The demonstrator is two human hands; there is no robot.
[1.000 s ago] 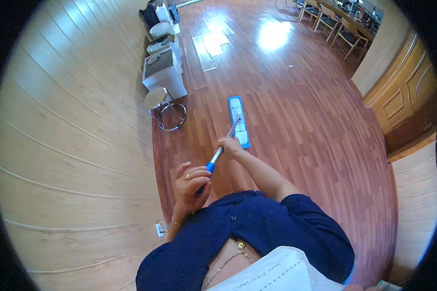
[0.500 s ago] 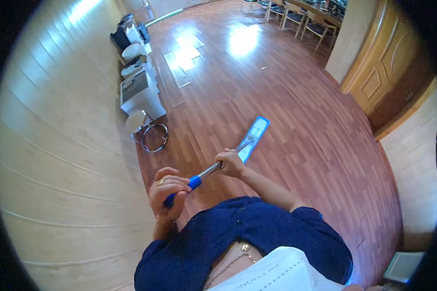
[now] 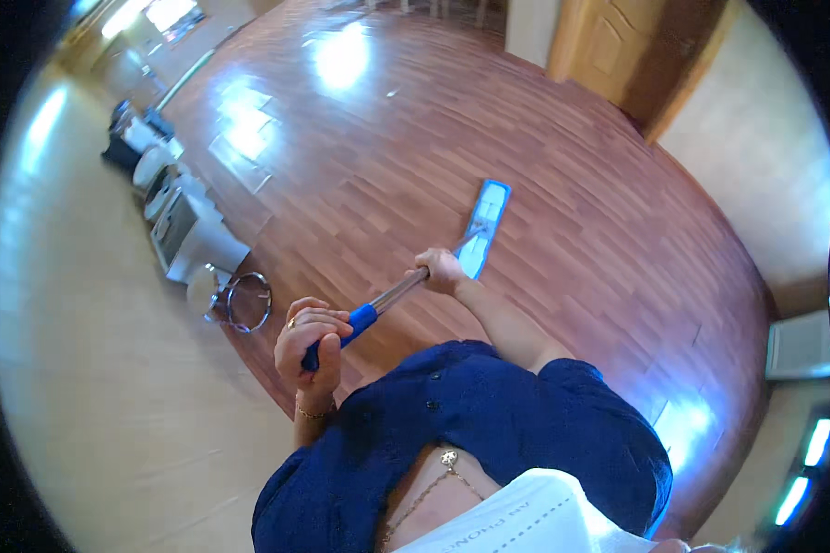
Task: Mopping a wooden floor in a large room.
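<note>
A flat mop (image 3: 397, 293) with a metal pole, a blue grip and a long blue-and-white head slants away from me over the wood floor (image 3: 581, 212). My left hand (image 3: 310, 343) is wrapped round the blue grip at the near end of the pole; a ring and a bracelet show on it. Farther along, my right hand (image 3: 443, 269) is closed round the metal part of the pole. The mop head lies on the floor just beyond my right hand, its far end pointing away from me. The underside of the head is hidden.
Along the left wall stand a white box-like unit (image 3: 207, 244), a round metal-framed stool (image 3: 249, 302) and several other items. A wooden door (image 3: 613, 46) is at the far right. Near the right wall sits a pale square object (image 3: 802, 346).
My view has turned to the right, so the left-wall items and door shift leftward. The mop head has moved slightly farther away. Both hands keep their hold on the pole.
</note>
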